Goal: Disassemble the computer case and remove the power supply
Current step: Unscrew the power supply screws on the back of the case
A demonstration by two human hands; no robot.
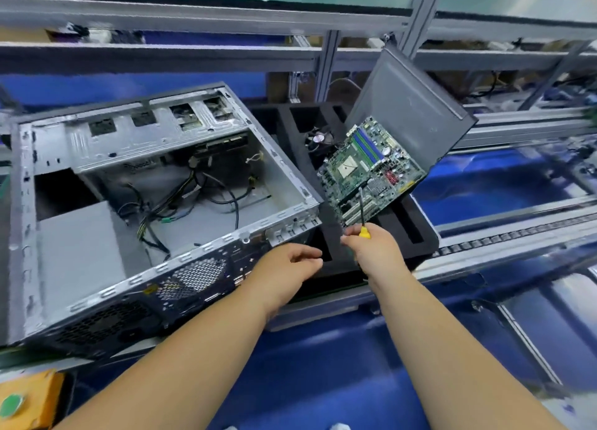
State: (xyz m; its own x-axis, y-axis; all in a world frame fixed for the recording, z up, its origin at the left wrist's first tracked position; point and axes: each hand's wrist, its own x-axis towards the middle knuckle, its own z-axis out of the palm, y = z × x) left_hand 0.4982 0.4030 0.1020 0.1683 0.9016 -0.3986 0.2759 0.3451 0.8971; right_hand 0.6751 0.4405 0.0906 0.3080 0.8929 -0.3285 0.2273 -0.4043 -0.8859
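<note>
- The computer case [155, 184] was found lying open on its side at left, cables [193, 197] loose inside; the motherboard [368, 171] was already out, propped over the black foam tray [400, 235] against a grey side panel [413, 106].
- The power supply [80, 235] was judged to be the grey box in the case's near-left corner, behind the vented rear plate [129, 316].
- The right hand [371, 245] was clamped on a yellow-handled screwdriver [363, 213], also gripping the board's edge.
- The left hand [290, 265] was held relaxed, empty, just beside the right.
- Advice: the board should be seated fully before release; the supply's cables should be freed before rear screws are undone.
</note>
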